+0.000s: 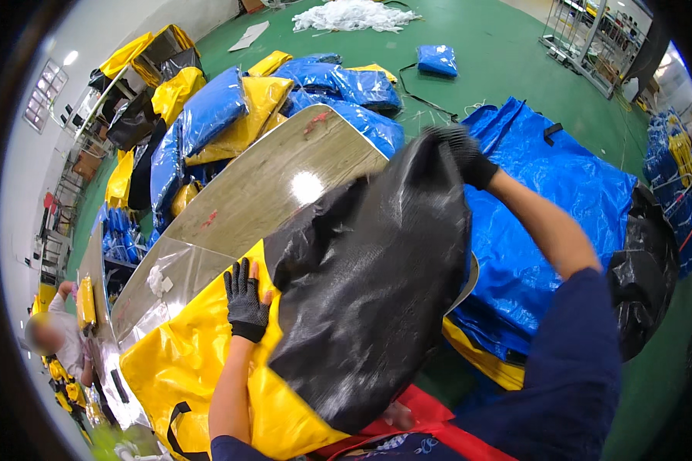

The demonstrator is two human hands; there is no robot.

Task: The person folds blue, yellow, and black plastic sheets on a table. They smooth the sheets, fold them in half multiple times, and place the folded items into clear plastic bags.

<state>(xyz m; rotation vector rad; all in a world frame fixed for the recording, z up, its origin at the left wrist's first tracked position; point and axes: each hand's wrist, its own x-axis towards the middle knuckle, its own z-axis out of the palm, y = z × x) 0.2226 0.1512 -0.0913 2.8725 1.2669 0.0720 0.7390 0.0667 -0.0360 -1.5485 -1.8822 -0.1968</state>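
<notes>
Green floor: smooth, wide bare stretch across the top of the frame. Blue woven tarpaulin sheet, crinkled and glossy, spread at centre right. Long table with wood-grain, reflective top runs from lower left toward upper centre; its rounded far end is bare. Pile of stuffed blue and yellow bags sits at upper left, beyond the table.

Black woven plastic sheet, glossy and wrinkled, hangs in frame centre, lifted off the table. Yellow coated fabric with black strap lies flat on the near table end, lower left, partly under the black sheet.

Right hand, black knit glove, clenched on the black sheet's top edge, upper centre. Left hand, same glove, fingers spread flat on the yellow fabric, touching the black sheet's left edge, grasping nothing.
</notes>
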